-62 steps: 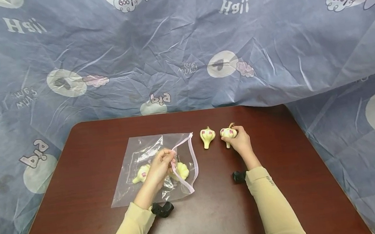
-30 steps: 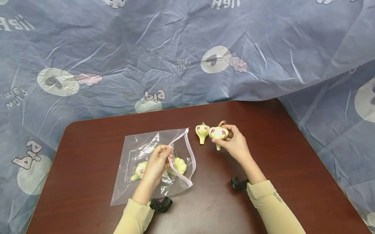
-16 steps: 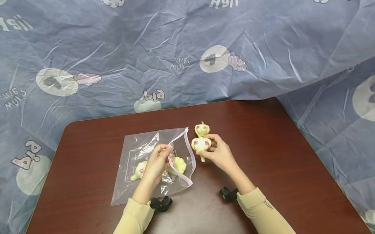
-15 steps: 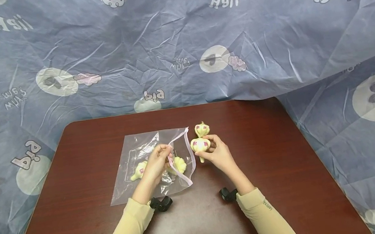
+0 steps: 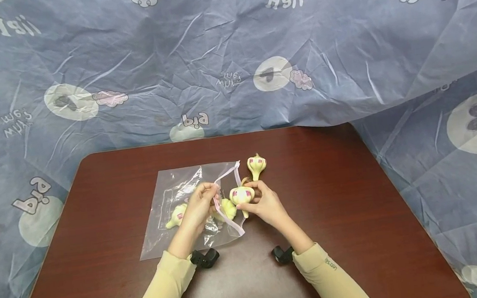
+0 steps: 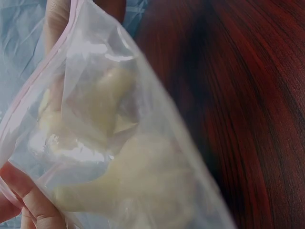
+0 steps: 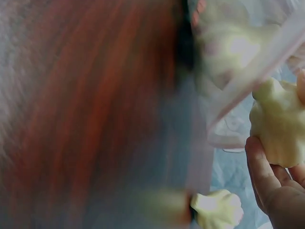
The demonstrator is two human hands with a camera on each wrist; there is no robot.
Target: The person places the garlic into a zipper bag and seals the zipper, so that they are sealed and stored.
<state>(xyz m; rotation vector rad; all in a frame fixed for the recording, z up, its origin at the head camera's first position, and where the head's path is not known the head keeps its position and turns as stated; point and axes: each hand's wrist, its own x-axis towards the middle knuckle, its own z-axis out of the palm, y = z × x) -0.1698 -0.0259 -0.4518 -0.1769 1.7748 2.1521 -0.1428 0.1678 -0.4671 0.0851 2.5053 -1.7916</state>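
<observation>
A garlic bulb (image 5: 241, 195) is being gripped by the right hand (image 5: 266, 206) at the pinkish rim (image 5: 229, 221) of a clear zip bag (image 5: 166, 181) on the desk (image 5: 331, 188), the rim being pinched by the left hand (image 5: 200, 205), wide spreading probably being needed for snag-free entry.

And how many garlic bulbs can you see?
4: a left bulb and right bulb in the clear bag, a held bulb in the right hand, a far bulb on the table. The left hand may hide more.
</observation>
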